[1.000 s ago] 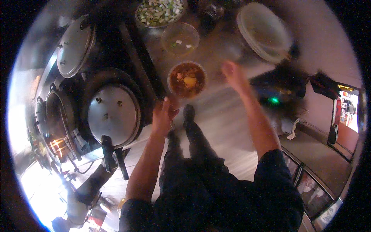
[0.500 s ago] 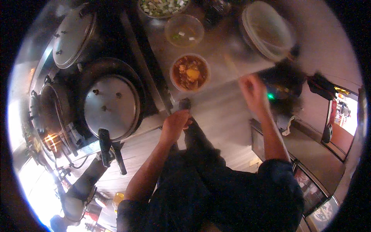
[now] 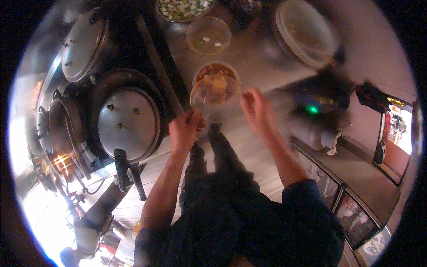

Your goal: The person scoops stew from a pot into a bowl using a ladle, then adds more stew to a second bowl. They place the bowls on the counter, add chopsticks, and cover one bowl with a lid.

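A round tub of reddish-brown food [image 3: 215, 70] with a yellow blob in it stands on the metal counter. A clear round lid [image 3: 214, 95] tilts over its near part, and the food shows hazily through. My left hand [image 3: 186, 128] has its fingers closed at the lid's near left edge. At the right edge, my right hand [image 3: 258, 109] pinches the rim with bent fingers. Whether the lid touches the tub's rim I cannot tell. Behind it sits a clear tub [image 3: 208, 35] with some white and green pieces at its bottom.
Left of the counter, large lidded pots [image 3: 129, 124] stand on a stove, with black handles jutting toward me. A bowl of chopped green and white vegetables [image 3: 184, 9] is at the back. Stacked pale oval lids or trays [image 3: 307, 33] lie back right. A green light [image 3: 312, 109] glows on a dark device.
My right hand has come left to the tub, and my left hand has shifted slightly left. The clear lid now shows over the tub's near part, between both hands.
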{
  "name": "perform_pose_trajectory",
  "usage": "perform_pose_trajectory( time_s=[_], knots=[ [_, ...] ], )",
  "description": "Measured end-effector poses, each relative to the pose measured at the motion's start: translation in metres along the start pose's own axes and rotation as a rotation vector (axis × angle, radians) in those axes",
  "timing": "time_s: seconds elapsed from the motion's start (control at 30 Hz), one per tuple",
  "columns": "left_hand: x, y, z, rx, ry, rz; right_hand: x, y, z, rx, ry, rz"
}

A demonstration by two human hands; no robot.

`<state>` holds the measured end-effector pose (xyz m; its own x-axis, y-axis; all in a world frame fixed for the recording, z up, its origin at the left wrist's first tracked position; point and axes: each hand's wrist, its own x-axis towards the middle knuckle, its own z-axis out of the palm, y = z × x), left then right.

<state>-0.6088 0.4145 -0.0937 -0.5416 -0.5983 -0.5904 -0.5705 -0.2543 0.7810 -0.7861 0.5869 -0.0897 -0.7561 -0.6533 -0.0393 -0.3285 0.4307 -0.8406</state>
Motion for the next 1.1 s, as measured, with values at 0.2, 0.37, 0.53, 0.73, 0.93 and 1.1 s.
perform_pose_trajectory(
  time_s=[0.2,0.37,0.53,0.73,0.93,1.1],
  knots=[
    [0.033,0.028,0.014,0.420,0.083,0.140,0.044,0.017,0.021,-0.329,0.141,-0.169],
    [0.043,0.026,0.018,0.319,0.065,0.059,0.046,0.027,0.029,-0.410,0.058,-0.113],
    [0.053,0.023,0.018,0.129,0.018,-0.013,0.049,0.022,0.029,-0.468,0.030,-0.093],
    [0.062,0.022,0.008,0.153,-0.014,-0.009,0.067,-0.007,0.043,-0.634,-0.043,-0.524],
    [0.072,0.010,0.004,0.274,-0.033,0.048,0.071,-0.023,0.069,-0.692,-0.140,-0.488],
    [0.088,0.000,-0.002,0.263,-0.067,0.113,0.069,-0.023,0.072,-0.673,-0.033,-0.540]
  ],
)
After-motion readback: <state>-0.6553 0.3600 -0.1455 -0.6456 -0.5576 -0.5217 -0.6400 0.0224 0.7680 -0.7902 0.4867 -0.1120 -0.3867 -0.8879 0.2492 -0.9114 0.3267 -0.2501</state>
